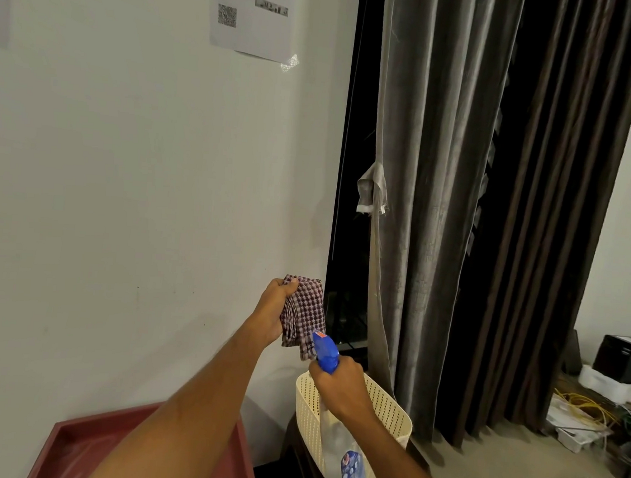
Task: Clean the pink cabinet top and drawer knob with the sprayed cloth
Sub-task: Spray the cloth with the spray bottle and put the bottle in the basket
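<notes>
centrally, left hand (273, 310) grip clamps a soft, light folded cloth (303, 314); right hand (337, 386) grip wraps the slippery-looking spray bottle (326, 349) neck.

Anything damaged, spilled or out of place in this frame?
Yes: a torn flap hangs off the grey curtain's edge, and loose cables lie tangled on the floor at right. No spill shows.
</notes>
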A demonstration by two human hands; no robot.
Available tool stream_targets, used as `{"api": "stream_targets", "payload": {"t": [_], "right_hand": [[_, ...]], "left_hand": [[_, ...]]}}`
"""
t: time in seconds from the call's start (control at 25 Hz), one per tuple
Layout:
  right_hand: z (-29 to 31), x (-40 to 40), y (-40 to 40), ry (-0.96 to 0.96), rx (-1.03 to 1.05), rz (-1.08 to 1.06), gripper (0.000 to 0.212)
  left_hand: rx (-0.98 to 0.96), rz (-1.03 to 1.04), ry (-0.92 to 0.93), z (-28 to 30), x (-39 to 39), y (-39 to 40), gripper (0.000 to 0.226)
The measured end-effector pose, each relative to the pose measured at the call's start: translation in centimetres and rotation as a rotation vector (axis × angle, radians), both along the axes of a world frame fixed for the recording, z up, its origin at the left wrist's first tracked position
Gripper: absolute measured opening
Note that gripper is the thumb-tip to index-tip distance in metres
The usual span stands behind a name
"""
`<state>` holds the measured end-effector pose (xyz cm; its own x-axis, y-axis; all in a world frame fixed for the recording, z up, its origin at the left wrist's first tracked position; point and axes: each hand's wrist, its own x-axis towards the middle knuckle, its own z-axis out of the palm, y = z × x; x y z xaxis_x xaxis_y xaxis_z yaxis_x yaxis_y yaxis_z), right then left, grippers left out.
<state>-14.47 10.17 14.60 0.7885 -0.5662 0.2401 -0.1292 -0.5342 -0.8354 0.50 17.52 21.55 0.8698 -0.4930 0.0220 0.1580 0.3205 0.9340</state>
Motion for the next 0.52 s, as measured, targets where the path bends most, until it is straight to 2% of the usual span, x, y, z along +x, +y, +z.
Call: {"api": "stream_targets", "payload": {"t": [0.28, 0.52], "right_hand": [[-0.2, -0.9, -1.1, 0.013, 0.021, -0.048, 0.019], [-1.2, -1.4, -0.7, 0.059, -0.006, -0.003, 0.013]], "left_hand": [[-0.011, -0.009, 0.002, 0.2, -0.1, 0.5, 0.015], [-0.016, 0.005, 0.008, 0.3, -0.1, 0.6, 0.015]]}}
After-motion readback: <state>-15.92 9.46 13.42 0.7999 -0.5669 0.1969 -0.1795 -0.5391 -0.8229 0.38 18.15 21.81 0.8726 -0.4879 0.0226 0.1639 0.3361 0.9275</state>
